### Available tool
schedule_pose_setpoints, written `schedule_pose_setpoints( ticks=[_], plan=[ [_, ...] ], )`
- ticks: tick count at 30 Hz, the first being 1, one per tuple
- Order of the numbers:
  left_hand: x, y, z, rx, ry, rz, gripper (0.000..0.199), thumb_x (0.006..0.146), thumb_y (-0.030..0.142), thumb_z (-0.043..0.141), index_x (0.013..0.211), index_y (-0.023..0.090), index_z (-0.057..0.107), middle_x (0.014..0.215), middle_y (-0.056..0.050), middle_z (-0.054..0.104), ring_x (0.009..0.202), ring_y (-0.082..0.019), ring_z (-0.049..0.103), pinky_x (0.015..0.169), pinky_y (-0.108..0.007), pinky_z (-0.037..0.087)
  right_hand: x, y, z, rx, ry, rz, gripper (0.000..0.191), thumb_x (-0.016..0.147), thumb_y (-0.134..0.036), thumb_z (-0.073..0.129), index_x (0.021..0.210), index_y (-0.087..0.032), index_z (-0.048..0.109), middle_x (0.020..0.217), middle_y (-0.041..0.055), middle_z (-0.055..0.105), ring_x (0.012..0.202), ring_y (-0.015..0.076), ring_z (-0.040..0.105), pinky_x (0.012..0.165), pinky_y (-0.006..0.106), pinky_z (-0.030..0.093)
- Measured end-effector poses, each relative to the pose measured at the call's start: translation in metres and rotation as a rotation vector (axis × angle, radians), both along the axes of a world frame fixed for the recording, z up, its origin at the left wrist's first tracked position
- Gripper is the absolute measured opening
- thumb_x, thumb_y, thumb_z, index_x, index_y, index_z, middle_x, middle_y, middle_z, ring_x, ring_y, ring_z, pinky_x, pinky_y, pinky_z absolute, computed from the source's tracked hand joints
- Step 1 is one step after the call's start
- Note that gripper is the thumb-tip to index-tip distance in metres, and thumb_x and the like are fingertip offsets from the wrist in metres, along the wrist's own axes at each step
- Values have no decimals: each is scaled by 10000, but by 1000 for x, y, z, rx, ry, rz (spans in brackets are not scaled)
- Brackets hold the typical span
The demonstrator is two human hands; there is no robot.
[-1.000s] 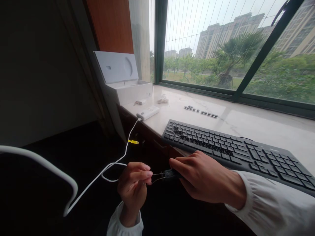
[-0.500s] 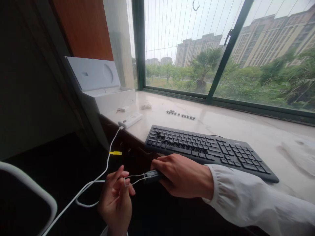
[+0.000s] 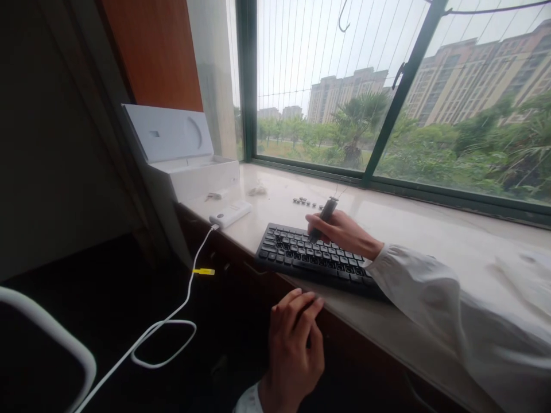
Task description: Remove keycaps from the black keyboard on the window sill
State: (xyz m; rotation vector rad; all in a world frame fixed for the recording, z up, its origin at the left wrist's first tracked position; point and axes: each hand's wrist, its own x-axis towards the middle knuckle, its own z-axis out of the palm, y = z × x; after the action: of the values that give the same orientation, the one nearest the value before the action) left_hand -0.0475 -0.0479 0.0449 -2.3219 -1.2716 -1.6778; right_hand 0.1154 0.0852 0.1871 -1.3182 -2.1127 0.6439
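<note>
My right hand point(image 3: 344, 229) is closed round the dark handle of a wire-ended tool point(image 3: 326, 218), held above the keyboard with its thin wire loops pointing up and away. The black keyboard point(image 3: 310, 278) lies along the sill's front edge; several keycaps are off, leaving bare sockets. Behind it, small keycaps point(image 3: 302, 201) stand in a row, partly hidden by the tool and hand. My left hand point(image 3: 297, 338) hangs at the front edge below the keyboard, fingers loosely bent and a little apart, with nothing seen in it.
At the left of the sill point(image 3: 400, 221) stands an open white box point(image 3: 202, 178). A white power bank point(image 3: 231, 214) lies before it, its white cable point(image 3: 189, 287) with a yellow tag hanging off the edge. Small clear plastic pieces point(image 3: 258, 190) lie nearby. Crumpled plastic is at the far right.
My right hand has lifted the tool up and forward over the keyboard, turning its wires away from me. My left hand has left the wire ends and moved right.
</note>
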Motion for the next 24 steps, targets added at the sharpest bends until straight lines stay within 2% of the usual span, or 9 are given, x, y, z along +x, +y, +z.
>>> schedule_pose_setpoints(
  ticks=[3,6,12,17,24],
  plan=[
    [20,12,-8,25,118,35,557,847,56,419,1369,235,494,1359,-38,568,1340,-215,429,1011,-360,402,4,7,-6,-40,-29,57,508,857,-646,491,790,-167,646,554,-16,535,551,129,490,575,271,377],
    [30,20,-18,-10,189,83,658,800,55,423,1433,231,415,1441,-29,500,1385,-228,376,992,-374,406,4,10,-12,-37,-46,170,461,836,-612,556,804,-156,621,636,-10,554,612,127,481,577,263,372],
    [34,27,-25,-18,133,83,605,813,65,434,1385,255,474,1414,-3,520,1381,-209,370,1064,-376,381,-2,15,-21,20,-121,200,473,811,-606,595,866,-140,656,677,0,586,630,124,472,559,244,356],
    [37,29,-27,-2,82,68,569,820,61,438,1353,250,503,1390,4,533,1369,-200,375,1089,-364,379,-7,12,-18,142,-266,173,472,848,-593,553,862,-142,692,730,34,661,656,139,532,609,248,376],
    [39,28,-29,-9,70,69,562,817,63,447,1345,245,508,1382,-9,536,1365,-207,384,1090,-370,395,-6,11,-18,237,-316,237,455,875,-574,527,825,-146,671,662,20,621,576,114,492,571,243,356]
  ],
)
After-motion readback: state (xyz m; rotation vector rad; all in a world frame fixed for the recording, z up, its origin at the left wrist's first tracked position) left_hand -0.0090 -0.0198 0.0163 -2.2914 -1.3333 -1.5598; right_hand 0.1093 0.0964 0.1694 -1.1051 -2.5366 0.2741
